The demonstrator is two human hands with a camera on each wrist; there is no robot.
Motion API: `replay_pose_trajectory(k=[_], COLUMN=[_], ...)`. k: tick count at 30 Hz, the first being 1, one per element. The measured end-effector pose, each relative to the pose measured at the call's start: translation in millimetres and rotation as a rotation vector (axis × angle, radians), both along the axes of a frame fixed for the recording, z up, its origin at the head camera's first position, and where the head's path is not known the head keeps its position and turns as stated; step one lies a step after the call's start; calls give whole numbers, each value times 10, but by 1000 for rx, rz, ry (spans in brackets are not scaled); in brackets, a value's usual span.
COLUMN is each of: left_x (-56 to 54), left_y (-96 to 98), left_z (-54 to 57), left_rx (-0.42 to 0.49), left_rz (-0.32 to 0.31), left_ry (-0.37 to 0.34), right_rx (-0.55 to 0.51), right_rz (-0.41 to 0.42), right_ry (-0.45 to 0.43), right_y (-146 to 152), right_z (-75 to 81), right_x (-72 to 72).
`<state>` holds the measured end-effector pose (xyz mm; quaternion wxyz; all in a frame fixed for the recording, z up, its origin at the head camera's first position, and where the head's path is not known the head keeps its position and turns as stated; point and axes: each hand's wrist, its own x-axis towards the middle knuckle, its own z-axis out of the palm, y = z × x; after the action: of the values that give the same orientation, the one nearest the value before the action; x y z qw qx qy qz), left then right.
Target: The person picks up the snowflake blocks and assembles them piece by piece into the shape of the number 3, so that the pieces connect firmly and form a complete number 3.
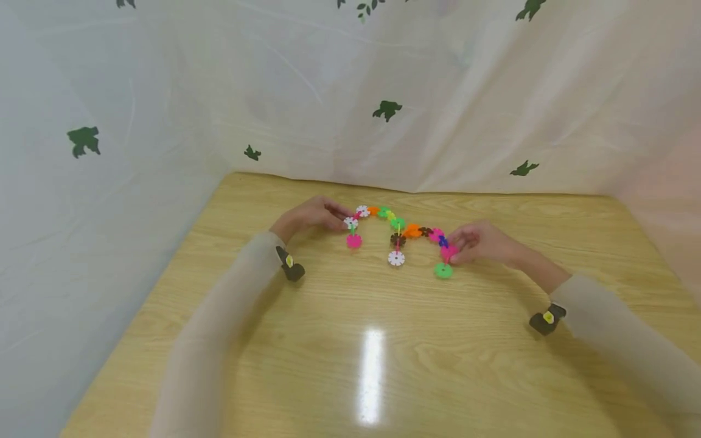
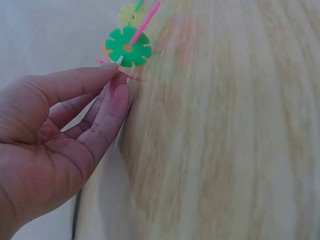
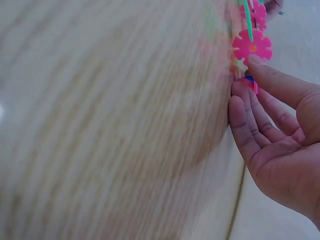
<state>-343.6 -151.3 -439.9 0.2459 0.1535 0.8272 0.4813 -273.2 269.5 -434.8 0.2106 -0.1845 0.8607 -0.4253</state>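
A wavy chain of notched plastic snowflake discs [image 1: 413, 230] in several colours spans the space between both hands over the wooden table. Its left end, a white disc [image 1: 350, 223], is pinched by my left hand [image 1: 316, 215]. My right hand [image 1: 484, 242] pinches the pink disc [image 1: 449, 252] at the other end, thumb on its edge in the right wrist view. Three short branches point toward me, ending in a pink disc [image 1: 354, 241], a white disc [image 1: 397, 258] and a light green disc [image 1: 443, 271]. A green disc [image 2: 128, 47] shows beyond the left fingertips in the left wrist view.
The wood-grain table [image 1: 328, 304] runs back to a pale curtain [image 1: 306, 91] with dark green leaf-like prints. A bright light reflection [image 1: 372, 377] lies on the tabletop. Dark wrist cameras sit on both pale sleeves [image 1: 619, 328].
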Motion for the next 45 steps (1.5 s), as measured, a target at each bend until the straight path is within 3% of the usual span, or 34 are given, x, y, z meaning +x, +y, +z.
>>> replay_pose_trajectory(k=[10, 18, 22, 27, 31, 38, 41, 45], left_x=[-119, -152, -177, -170, -95, 120, 204, 267], left_y=[125, 221, 252, 262, 247, 284, 338, 394], left_z=[-40, -67, -49, -57, -56, -27, -10, -39], left_rx=[37, 79, 93, 203, 228, 189, 145, 105], left_rz=[59, 110, 118, 162, 208, 206, 248, 293], left_ry=[-27, -73, -97, -159, -145, -103, -104, -72], right_rx=[-7, 71, 46, 10, 2, 5, 16, 3], right_rz=[-30, -60, -48, 2, 44, 189, 228, 218], right_ry=[41, 131, 94, -75, -151, -188, -205, -225], right_y=[-143, -278, -292, -193, -50, 102, 101, 55], right_z=[-3, -13, -6, 62, 120, 89, 72, 33], right_x=[147, 315, 341, 242, 69, -276, -349, -361])
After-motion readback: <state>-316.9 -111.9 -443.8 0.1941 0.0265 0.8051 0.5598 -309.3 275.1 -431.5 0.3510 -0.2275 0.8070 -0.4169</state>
